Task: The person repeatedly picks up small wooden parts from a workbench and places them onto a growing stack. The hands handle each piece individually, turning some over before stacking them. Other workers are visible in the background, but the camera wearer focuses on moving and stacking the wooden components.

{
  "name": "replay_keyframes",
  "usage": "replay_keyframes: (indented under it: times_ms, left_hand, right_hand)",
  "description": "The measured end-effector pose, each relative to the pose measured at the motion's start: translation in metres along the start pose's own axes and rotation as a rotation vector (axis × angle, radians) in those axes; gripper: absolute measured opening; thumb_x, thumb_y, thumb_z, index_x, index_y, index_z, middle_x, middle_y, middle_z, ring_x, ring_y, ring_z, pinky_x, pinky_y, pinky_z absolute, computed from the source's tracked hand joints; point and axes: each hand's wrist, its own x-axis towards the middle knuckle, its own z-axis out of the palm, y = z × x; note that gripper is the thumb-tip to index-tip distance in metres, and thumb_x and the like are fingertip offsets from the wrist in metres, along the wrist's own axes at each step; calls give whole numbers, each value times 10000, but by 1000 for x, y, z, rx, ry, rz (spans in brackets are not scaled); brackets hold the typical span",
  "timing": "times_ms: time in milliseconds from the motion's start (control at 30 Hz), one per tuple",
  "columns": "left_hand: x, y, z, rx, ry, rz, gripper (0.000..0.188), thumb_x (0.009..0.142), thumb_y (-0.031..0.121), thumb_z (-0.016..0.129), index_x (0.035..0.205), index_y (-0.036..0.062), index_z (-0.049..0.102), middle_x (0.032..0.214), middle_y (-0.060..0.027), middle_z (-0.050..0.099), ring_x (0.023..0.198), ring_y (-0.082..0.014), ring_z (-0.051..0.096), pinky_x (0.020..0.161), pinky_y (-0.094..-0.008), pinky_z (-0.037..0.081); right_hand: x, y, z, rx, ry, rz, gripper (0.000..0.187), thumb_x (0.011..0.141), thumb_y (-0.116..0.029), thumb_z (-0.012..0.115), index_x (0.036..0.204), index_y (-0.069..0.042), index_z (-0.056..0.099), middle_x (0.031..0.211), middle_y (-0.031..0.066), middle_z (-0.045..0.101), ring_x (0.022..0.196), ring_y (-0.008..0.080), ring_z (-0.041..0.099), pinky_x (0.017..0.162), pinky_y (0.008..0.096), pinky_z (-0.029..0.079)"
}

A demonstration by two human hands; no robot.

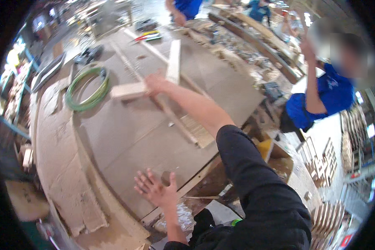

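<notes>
My right hand (155,84) reaches far across the brown-covered table (129,154), its fingers closed round the right end of a short pale wooden block (128,91). Just beyond that hand lies a pale wooden board (173,62), pointing away from me. Long thin wood strips (175,118) run slantwise under or beside my right wrist; which of the two I cannot tell. A flat piece of wood (199,132) lies by their near end. Close to the table's near edge, my left hand (155,191) is spread, with nothing in it; whether its palm touches the surface is unclear.
A coiled green hose (87,88) lies at the table's left. Farther back are red-and-yellow-handled tools (147,36) and a dark tool (88,54). Torn cardboard (66,166) covers the left side. A co-worker in blue (321,98) is at the right, another (186,8) at the far side.
</notes>
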Motion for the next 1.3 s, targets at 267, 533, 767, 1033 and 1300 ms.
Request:
replay_keyframes:
  times_ms: [267,533,767,1033,1300]
  left_hand:
    - [-13,3,3,-58,46,49,812,792,588,647,1379,66,440,1474,-205,373,1386,-402,304,1139,-564,201]
    - [-15,134,-125,-1134,312,707,937,748,456,792,1438,10,343,1476,-197,366,1379,-350,328,1136,-483,244]
    - [-130,264,-224,-1360,-283,1184,788,638,284,908,1288,19,550,1080,-146,677,973,-224,665,827,-350,535]
    - [-262,312,-246,-1485,-496,1448,750,615,208,923,1251,-3,586,1012,-121,714,930,-191,701,799,-323,579]
    - [-309,333,-254,-1373,-139,1602,790,564,282,951,1207,-10,597,1016,-134,708,929,-192,698,775,-311,573]
  right_hand:
    - [-190,9,-172,392,374,-121,833,690,-797,616,627,32,663,612,181,632,662,347,653,733,493,490]
    - [-473,31,-322,1104,733,79,748,831,-652,595,1200,-1,588,1047,157,665,952,227,673,824,338,532]
    - [-684,14,-336,1207,810,323,676,870,-619,552,1193,-25,542,997,136,642,822,195,657,684,321,535]
    - [-860,-34,-317,860,965,638,701,872,-639,516,1160,-2,580,919,158,646,782,209,674,722,304,553]
    - [-925,-42,-310,664,1079,546,602,859,-557,543,1172,-44,587,895,128,641,705,178,631,654,271,498]
